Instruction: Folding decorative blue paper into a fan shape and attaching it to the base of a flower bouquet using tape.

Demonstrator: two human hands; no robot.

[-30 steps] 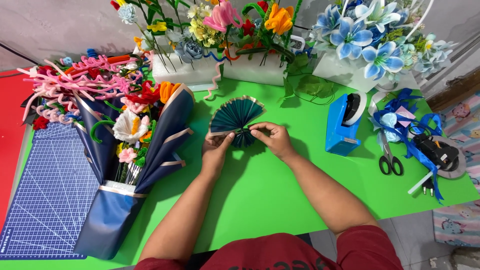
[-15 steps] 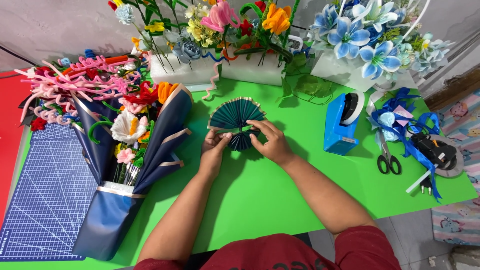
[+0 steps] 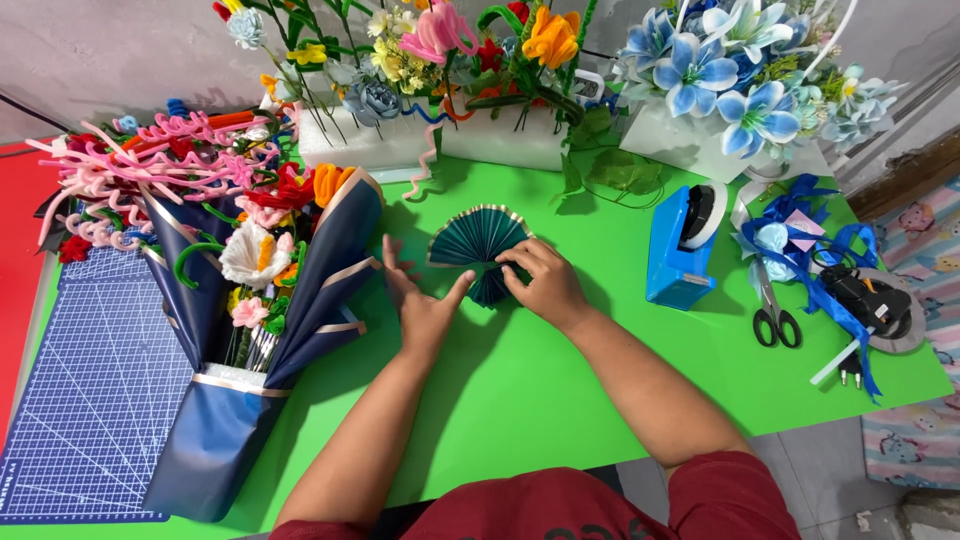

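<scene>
From my remote seat I saw a bright green tabletop [image 3: 560,420] set against a grey, mottled plaster wall [image 3: 100,50]. Pale tiled floor [image 3: 830,470] showed at lower right, beside a pastel patterned mat [image 3: 925,440]. Light was even and soft.

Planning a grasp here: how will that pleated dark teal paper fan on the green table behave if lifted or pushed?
The pleated fan looks like thin folded paper, so probably very light and easily crushed. The right hand pinches its gathered base, so the pleats may spring open if released. Lying flat on the green table, it would likely slide rather than roll. The left hand rests beside it.
</scene>
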